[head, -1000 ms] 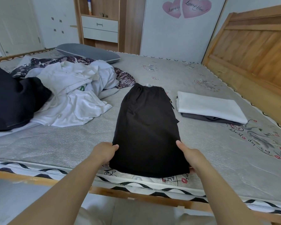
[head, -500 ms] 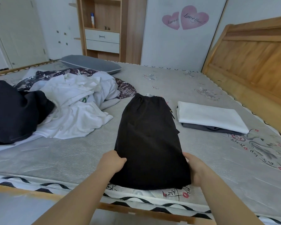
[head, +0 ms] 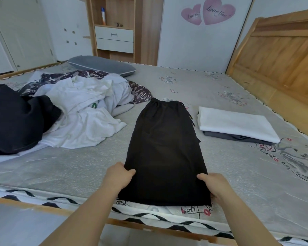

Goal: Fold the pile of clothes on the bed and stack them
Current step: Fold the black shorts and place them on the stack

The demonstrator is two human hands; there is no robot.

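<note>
Nearest me, my left hand (head: 120,176) and right hand (head: 215,185) each pinch a side edge of the black drawstring shorts (head: 164,153), thumbs on top and fingers curled underneath. The shorts lie flat, lengthwise, at the near edge of the mattress (head: 220,183), half-folded by my reckoning. Beyond, to the right, sits a small stack: a white folded garment (head: 235,124) on a grey one (head: 226,136). Far left, the unfolded pile (head: 75,114) waits, so most work remains.
</note>
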